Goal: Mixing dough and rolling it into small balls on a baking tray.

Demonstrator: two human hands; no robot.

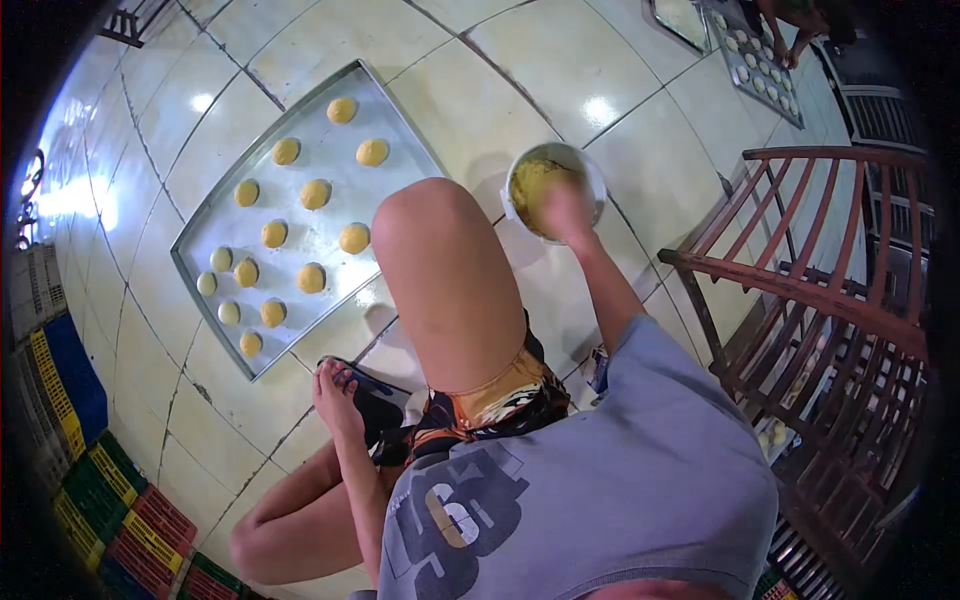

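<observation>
My right hand [565,210] reaches down into a white bucket [513,218] that stands on the floor beside my raised knee. Inside lies a crumbly yellow mixture [530,180]; motion smears the fingers over it. My left hand [337,398] is low, next to a dark sandal [375,383], its fingers loosely bent and apart, with nothing visible in them. To the left of my knee a large metal tray [345,100] rests on the tiles. It carries several round yellow dough balls [315,194] and a few paler ones [221,259] near its left side.
A brown slatted wooden rack [800,285] stands close on my right. At the far right, another person's hands [788,55] are over a tray of pale dough pieces [755,75]. Stacked coloured plastic crates [120,490] line the lower left. Light tiles [480,110] cover the floor.
</observation>
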